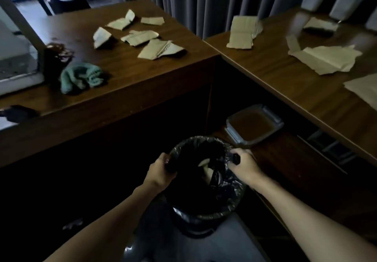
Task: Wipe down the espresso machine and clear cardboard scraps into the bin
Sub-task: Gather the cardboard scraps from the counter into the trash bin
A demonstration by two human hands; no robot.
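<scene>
While the bin (206, 215) is sitting low down in front of the corner where two worktops are meeting, the person's left grip (161, 170) is curling closed round the black liner (228, 194) at the rim's left side, and the right grip (244, 166) is pinching the liner closed at the rim's right side. One pale cardboard piece (204, 162) is lying inside the bin between the two hands. Most of the cardboard scraps (142, 37) are lying scattered over the far part of the left worktop (132, 74), well apart from the bin. More torn cardboard (324, 58) is lying on the right worktop (285, 86). A green cloth (81, 77) is lying crumpled on the left worktop, just beside a dark spill (60, 49) and near the espresso machine (14, 66), which is showing only partly at the left edge. A clear tub (254, 126) with brown contents is sitting on a lower shelf beyond the bin. Grey containers (346, 2) are standing at the right worktop's far end.
</scene>
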